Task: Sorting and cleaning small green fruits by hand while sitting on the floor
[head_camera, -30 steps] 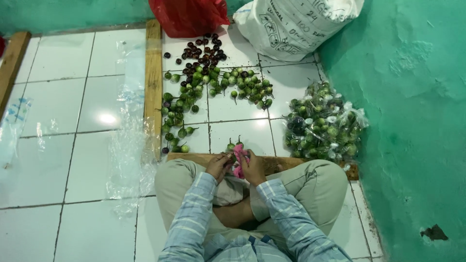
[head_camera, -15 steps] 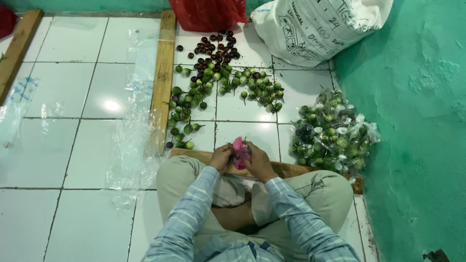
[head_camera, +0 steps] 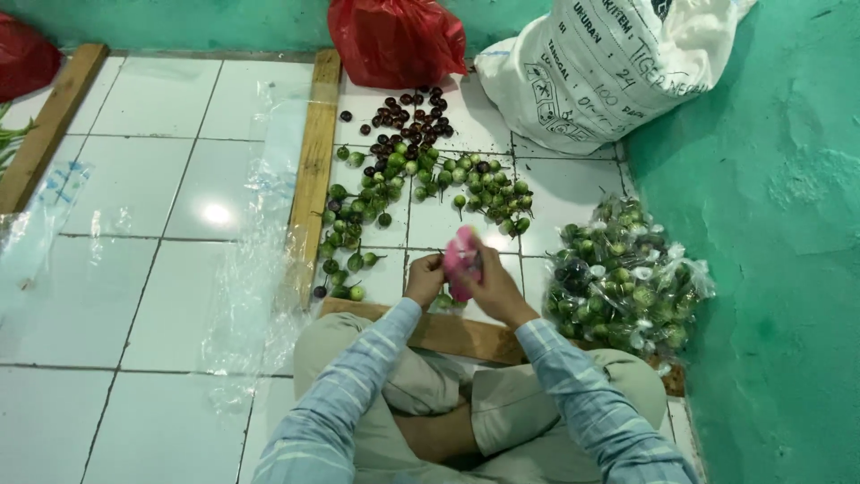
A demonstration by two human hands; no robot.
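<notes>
Our left hand [head_camera: 424,278] and right hand [head_camera: 491,287] meet just beyond our crossed legs, over the near wooden plank [head_camera: 448,333]. Between them we hold a small pink object [head_camera: 461,260]; what it is we cannot tell. The right hand is curled around its right side and underside, fingers closed on it. The left hand is bent in a loose fist at its left edge, fingertips pinched against it or against something small there; we cannot make out which. The pink object stands above both hands, its top poking out toward the far side.

Just beyond the hands, on the white tiled floor [head_camera: 143,197], lies a scatter of small green round fruits [head_camera: 421,184], spreading from near left to far right. Farther off sits a smaller heap of dark purple fruits [head_camera: 408,112]. To the right of our right hand, near but not touching, is a pile of clear bags filled with green fruits [head_camera: 627,282], resting against the green wall [head_camera: 779,224]. A long wooden plank [head_camera: 312,170] runs from near to far at the left of the fruits, with crumpled clear plastic sheets [head_camera: 242,296] just left of it. At the far edge stand a red plastic bag [head_camera: 394,40] and a white printed sack [head_camera: 600,67].
</notes>
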